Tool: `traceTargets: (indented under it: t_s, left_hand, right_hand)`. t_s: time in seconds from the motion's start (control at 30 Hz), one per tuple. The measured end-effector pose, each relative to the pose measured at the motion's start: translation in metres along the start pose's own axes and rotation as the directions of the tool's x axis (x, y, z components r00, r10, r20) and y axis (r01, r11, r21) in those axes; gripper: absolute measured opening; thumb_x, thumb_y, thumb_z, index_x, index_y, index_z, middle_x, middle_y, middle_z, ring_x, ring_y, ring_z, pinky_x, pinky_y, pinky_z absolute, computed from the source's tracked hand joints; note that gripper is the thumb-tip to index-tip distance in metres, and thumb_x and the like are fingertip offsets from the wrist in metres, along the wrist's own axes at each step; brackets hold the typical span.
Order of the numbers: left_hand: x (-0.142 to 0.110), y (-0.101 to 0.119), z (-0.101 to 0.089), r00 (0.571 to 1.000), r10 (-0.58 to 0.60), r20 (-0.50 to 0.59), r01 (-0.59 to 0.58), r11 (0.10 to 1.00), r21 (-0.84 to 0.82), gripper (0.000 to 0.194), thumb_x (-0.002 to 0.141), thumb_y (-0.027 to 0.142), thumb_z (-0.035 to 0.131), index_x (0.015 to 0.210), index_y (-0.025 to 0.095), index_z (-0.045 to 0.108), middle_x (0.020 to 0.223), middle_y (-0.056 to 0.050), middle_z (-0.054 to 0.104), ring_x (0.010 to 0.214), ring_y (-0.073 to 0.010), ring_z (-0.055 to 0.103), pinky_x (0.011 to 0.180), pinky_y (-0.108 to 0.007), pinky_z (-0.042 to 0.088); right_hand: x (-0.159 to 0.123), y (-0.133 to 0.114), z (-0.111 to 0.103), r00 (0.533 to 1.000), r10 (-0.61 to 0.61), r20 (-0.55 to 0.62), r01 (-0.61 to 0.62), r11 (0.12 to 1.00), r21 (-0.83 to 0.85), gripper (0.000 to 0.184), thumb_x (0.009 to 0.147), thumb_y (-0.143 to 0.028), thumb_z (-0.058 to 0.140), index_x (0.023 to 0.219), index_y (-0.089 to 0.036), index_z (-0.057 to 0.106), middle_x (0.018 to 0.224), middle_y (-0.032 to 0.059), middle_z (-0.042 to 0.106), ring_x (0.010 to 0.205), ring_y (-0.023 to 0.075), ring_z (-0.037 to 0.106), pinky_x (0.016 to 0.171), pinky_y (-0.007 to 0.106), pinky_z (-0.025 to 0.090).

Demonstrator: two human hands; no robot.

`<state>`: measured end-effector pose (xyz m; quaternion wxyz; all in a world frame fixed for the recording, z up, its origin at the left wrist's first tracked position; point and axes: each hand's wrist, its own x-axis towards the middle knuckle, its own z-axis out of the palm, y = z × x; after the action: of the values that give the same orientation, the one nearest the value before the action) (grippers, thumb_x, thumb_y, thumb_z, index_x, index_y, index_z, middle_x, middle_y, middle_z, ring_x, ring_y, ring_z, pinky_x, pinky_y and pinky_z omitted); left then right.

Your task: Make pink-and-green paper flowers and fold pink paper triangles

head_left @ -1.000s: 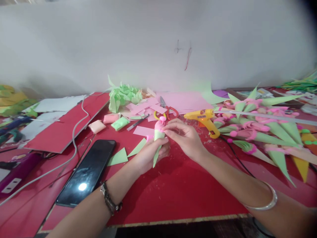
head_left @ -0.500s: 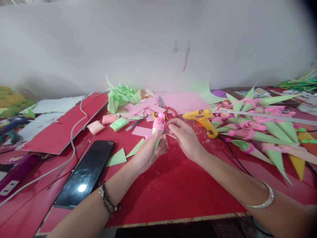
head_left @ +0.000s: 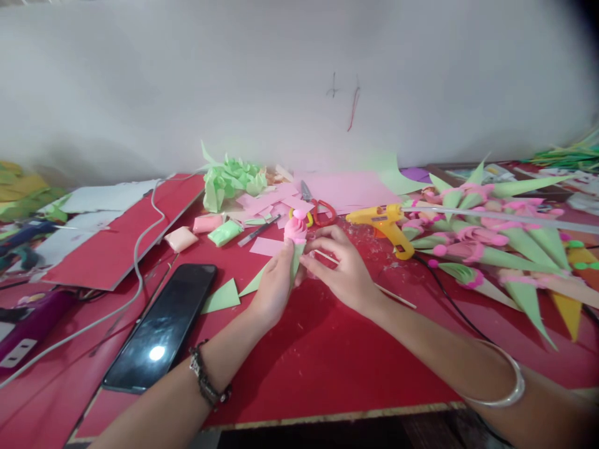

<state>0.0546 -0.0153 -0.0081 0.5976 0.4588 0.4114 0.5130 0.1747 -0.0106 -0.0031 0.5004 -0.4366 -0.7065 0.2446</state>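
Observation:
My left hand [head_left: 274, 280] is closed round a small green paper cone [head_left: 296, 259], held upright, with a pink ruffled top and a bright pink ball on its tip. My right hand [head_left: 344, 268] has its bent fingers and thumb at the cone's right side, the fingertips touching the green paper. A thin pale stick [head_left: 397, 298] passes under or behind my right hand; whether it lies on the table or is held, I cannot tell. Just behind the cone lie red-handled scissors [head_left: 322, 213]. To the right of them rests a yellow glue gun [head_left: 386, 224] with a long clear glue stick.
Many finished green and pink paper cones [head_left: 505, 243] are heaped at the right. A black phone [head_left: 161, 327] lies left of my arm, near green paper pieces [head_left: 222, 297]. Small clay packets [head_left: 225, 233], pink paper [head_left: 346, 192], crumpled green paper [head_left: 234, 181] and a white cable [head_left: 137, 249] lie beyond.
The cone has shifted slightly left and stands more upright. My right hand has moved left and down to it, its fingers now touching its side. More of the pale stick shows.

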Motion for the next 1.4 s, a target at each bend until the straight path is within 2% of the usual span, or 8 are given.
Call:
traceTargets:
  t_s: [0.13,0.23,0.33,0.57,0.77,1.03,1.23,1.4]
  left_hand:
    - [0.001,-0.002,0.000,1.000,0.010,-0.011,-0.010,0.999,0.031,0.045,0.078,0.053,0.041,0.052,0.016,0.040,0.045,0.005,0.036,0.046,-0.0069,0.033,0.049,-0.022,0.027]
    - [0.002,0.000,0.000,1.000,-0.028,0.009,0.029,0.996,-0.086,0.045,0.079,0.052,0.041,0.052,0.016,0.039,0.044,0.005,0.034,0.045,-0.0065,0.032,0.048,-0.021,0.029]
    - [0.003,0.002,0.000,0.993,-0.083,0.088,0.102,0.965,-0.242,0.046,0.080,0.052,0.038,0.051,0.016,0.039,0.040,0.006,0.030,0.042,-0.0060,0.030,0.049,-0.019,0.033]
    - [0.003,0.010,0.000,0.972,-0.153,0.179,0.221,0.857,-0.466,0.038,0.085,0.046,0.035,0.065,0.018,0.051,0.034,0.008,0.026,0.035,-0.0049,0.025,0.048,-0.016,0.036]
    - [0.001,0.013,0.001,0.968,-0.161,0.192,0.238,0.837,-0.494,0.042,0.086,0.045,0.032,0.060,0.017,0.049,0.033,0.008,0.026,0.034,-0.0044,0.025,0.049,-0.015,0.037]
    - [0.002,0.007,0.003,0.974,-0.155,0.166,0.212,0.881,-0.422,0.044,0.086,0.046,0.032,0.054,0.016,0.043,0.033,0.007,0.029,0.035,-0.0045,0.027,0.050,-0.015,0.037]
    - [0.002,0.006,0.002,0.975,-0.152,0.161,0.205,0.895,-0.396,0.043,0.085,0.047,0.034,0.056,0.016,0.044,0.033,0.007,0.027,0.035,-0.0046,0.025,0.047,-0.015,0.035]
    - [0.003,0.006,0.001,0.976,-0.142,0.167,0.198,0.897,-0.395,0.039,0.084,0.047,0.036,0.064,0.017,0.051,0.034,0.008,0.026,0.034,-0.0045,0.022,0.046,-0.015,0.034]
  right_hand:
    - [-0.001,-0.003,0.001,1.000,-0.006,0.002,0.006,1.000,-0.007,0.009,0.075,-0.025,0.054,0.069,-0.019,0.057,0.088,0.0032,0.045,0.092,0.0170,0.049,0.085,0.033,0.039]
    - [0.000,-0.002,0.001,1.000,-0.003,0.012,0.002,0.999,0.040,0.009,0.076,-0.024,0.051,0.070,-0.019,0.056,0.087,0.0026,0.045,0.089,0.0158,0.050,0.082,0.032,0.040]
    - [0.002,0.001,0.000,1.000,-0.004,-0.003,0.004,0.995,0.095,0.009,0.077,-0.024,0.049,0.072,-0.019,0.054,0.084,0.0020,0.046,0.084,0.0144,0.050,0.076,0.029,0.041]
    - [0.008,0.005,-0.006,0.998,0.043,-0.039,-0.039,0.994,0.097,0.011,0.077,-0.021,0.046,0.067,-0.019,0.051,0.069,-0.0006,0.049,0.069,0.0128,0.049,0.066,0.026,0.040]
    - [0.008,0.007,-0.006,0.992,0.130,0.000,-0.127,0.973,0.191,0.009,0.076,-0.024,0.049,0.069,-0.018,0.052,0.065,-0.0011,0.054,0.064,0.0127,0.052,0.061,0.025,0.042]
    - [0.002,0.000,-0.004,0.998,0.016,0.053,-0.025,0.985,0.168,0.015,0.080,-0.028,0.046,0.073,-0.020,0.056,0.069,-0.0004,0.058,0.067,0.0125,0.057,0.061,0.024,0.044]
    - [0.004,0.005,-0.003,0.996,0.083,0.023,-0.086,0.980,0.181,0.013,0.078,-0.030,0.051,0.072,-0.019,0.053,0.068,-0.0003,0.057,0.066,0.0126,0.056,0.062,0.025,0.044]
    - [0.008,0.004,-0.003,0.988,0.149,0.039,-0.154,0.941,0.302,0.011,0.078,-0.029,0.050,0.071,-0.020,0.048,0.068,-0.0003,0.059,0.065,0.0130,0.059,0.064,0.027,0.046]
